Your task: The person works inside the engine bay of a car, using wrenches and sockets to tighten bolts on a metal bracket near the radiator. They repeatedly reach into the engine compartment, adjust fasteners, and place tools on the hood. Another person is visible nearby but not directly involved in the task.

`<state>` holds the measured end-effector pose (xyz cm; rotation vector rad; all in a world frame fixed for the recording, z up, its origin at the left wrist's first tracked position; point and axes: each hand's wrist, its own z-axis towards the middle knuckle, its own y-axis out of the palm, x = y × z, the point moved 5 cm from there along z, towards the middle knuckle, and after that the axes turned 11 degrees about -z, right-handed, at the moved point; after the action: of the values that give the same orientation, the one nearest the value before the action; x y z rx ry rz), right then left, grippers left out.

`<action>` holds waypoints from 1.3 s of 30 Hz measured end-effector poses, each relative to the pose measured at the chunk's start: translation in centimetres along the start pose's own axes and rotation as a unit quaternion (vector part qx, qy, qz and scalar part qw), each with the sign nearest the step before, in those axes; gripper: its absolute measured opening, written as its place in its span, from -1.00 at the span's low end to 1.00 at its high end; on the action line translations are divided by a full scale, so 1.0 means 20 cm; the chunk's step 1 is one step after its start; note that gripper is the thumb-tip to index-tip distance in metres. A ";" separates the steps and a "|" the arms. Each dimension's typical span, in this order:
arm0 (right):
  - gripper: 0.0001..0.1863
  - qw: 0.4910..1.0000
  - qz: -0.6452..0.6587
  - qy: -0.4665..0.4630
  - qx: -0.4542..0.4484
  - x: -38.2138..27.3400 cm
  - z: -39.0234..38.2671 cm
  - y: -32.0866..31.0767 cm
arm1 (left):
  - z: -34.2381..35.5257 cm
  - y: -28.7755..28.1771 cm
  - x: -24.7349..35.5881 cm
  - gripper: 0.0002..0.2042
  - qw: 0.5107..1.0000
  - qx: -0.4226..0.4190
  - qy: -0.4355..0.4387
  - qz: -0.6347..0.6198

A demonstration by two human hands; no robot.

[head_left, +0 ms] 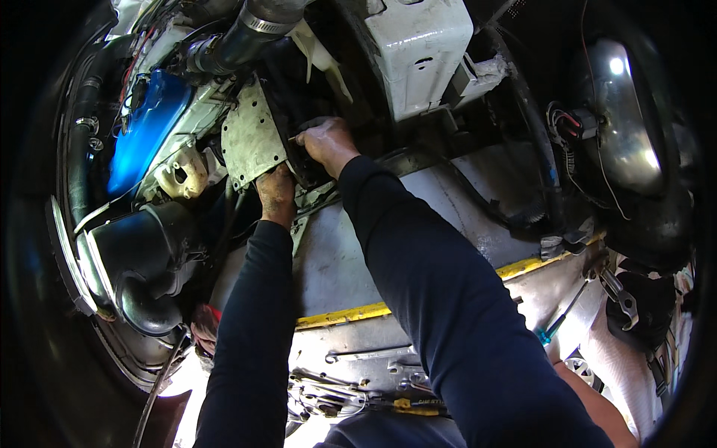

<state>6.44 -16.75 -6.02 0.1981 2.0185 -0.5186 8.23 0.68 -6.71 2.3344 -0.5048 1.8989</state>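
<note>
Both my arms, in dark sleeves, reach forward into an engine bay. My left hand (275, 193) goes up under the lower edge of a pale metal plate (250, 131) with holes along its edges; its fingers are hidden there. Just right of that plate is my right hand (328, 142), its fingers curled inward beside a dark part. A small light tip shows at those fingers, too small to name. Below both hands runs a dark bar (407, 160) above a broad grey metal panel (328, 261).
A blue cover (149, 134) and a black elbow-shaped duct (142, 250) lie at left. Above is a clamped hose (243, 45). A white box-shaped beam (418, 52) and shiny metal cylinder (627, 127) stand right. Nearer are a yellow strip (343, 315), several wrenches (370, 354) and a teal-handled screwdriver (551, 328).
</note>
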 end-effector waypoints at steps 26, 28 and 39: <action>-0.66 0.990 -0.101 -0.094 -0.010 -0.20 -0.08 -0.13 | -0.01 -0.02 0.06 -0.66 0.977 -0.055 0.064 0.194; -0.66 0.995 -0.065 -0.057 -0.042 -0.19 -0.07 -0.11 | -0.01 -0.02 0.07 -0.67 0.881 -0.061 0.173 0.437; -0.72 0.993 -0.072 -0.046 -0.081 -0.14 -0.07 -0.11 | -0.02 0.07 0.07 -0.61 0.921 -0.005 -0.135 -0.365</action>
<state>5.84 -17.90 -2.28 -0.0699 1.9832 -0.4440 7.57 -0.77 -5.48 2.3094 0.3192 1.2320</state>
